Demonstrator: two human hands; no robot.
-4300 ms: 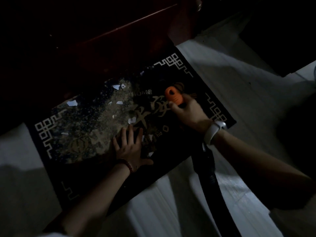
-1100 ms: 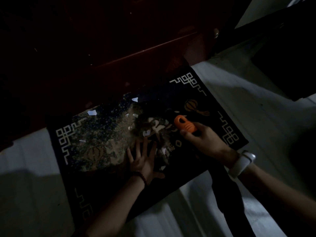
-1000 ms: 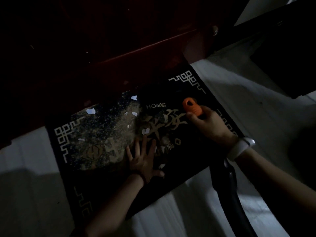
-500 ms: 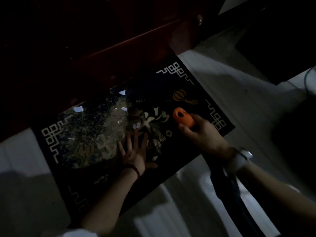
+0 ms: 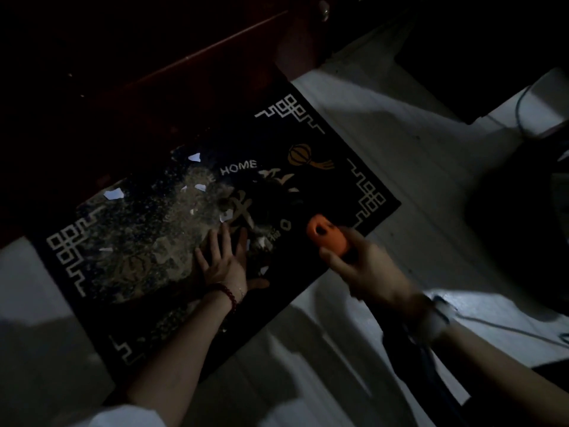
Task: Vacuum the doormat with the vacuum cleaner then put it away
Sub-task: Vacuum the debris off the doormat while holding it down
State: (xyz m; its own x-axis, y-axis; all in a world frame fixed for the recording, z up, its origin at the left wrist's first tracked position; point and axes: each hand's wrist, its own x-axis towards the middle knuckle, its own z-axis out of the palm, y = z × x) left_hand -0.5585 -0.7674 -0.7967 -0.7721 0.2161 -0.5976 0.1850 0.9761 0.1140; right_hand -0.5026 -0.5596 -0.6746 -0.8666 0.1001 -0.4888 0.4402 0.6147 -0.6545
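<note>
Vacuuming is partway: grit and paper bits cover the mat at 9 o'clock, left hand pressed flat, right hand gripping the vacuum.

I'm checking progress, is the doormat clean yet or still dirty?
Still dirty. The doormat carries sandy grit and white paper scraps across its left half, beside the pressing left hand.

Very dim throughout, upper left of the frame nearly black. Pale light only on the floor at right and bottom, crossed by broad soft shadows. Motion blur on the right hand and wrist. Grainy, low in contrast.
</note>
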